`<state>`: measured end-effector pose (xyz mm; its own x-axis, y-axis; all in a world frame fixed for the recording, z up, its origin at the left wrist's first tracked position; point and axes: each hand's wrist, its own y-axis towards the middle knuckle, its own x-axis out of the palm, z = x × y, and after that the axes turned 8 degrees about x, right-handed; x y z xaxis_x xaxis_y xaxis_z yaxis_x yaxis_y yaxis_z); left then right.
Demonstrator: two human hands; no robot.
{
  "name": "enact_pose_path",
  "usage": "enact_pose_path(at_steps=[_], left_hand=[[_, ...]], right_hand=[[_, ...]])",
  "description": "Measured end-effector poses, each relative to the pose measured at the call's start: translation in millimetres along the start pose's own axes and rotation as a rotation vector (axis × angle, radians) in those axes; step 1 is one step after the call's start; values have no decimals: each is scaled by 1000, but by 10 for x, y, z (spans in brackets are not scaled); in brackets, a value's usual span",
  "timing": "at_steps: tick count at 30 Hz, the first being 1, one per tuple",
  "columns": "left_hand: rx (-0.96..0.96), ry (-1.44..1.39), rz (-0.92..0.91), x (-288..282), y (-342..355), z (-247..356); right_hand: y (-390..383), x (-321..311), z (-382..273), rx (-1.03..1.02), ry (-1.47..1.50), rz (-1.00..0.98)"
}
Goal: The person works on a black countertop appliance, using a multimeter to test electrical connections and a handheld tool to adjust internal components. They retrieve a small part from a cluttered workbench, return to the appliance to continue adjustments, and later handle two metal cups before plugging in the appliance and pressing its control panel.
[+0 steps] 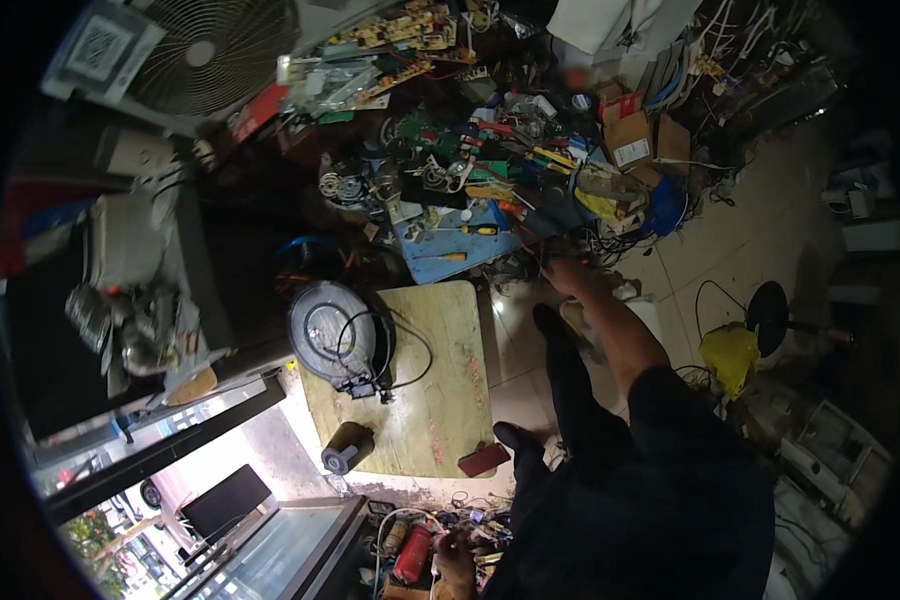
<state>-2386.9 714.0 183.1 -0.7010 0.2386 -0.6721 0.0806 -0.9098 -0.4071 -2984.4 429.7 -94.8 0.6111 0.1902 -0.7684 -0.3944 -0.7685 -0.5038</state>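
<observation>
My right hand [567, 277] reaches to the near edge of the cluttered tool pile, beside tangled dark cables. Its fingertips are lost in shadow there. At the lower edge, my left hand [456, 566] is over a mess of small parts, next to a red cylinder [413, 554]; its fingers are too dark to read. Between the hands stands a worn yellowish tabletop [440, 350]. It carries a round grey appliance [328, 330] with a black cord, a dark cylindrical container [347, 448] and a reddish flat phone-like object [483, 459] at the corner.
Beyond the tabletop, a blue mat [450, 250] bears screwdrivers [470, 230] among heaped tools and parts. Cardboard boxes [630, 140] stand behind. A large fan grille [200, 50] is at the far left. A yellow bag [730, 357] lies on the tiled floor at right.
</observation>
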Motion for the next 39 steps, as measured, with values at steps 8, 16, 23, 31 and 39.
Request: enact_pose_path(at_steps=[8,16,23,31,39], left_hand=[[-428,-332,-263,830,15,234],[-495,-340,-267,979,-41,1397],[-527,-348,-229,1393,105,1212],[-475,-361,-277,1480,190,974],[-431,-333,-325,1417,449,890]], right_hand=[[2257,-775,-391,50,180,40],[3344,-667,-967,-51,314,475],[3683,-517,-1207,173,306,443],[3658,-437,-1178,98,256,517],[3670,-341,-1081,92,345,653]])
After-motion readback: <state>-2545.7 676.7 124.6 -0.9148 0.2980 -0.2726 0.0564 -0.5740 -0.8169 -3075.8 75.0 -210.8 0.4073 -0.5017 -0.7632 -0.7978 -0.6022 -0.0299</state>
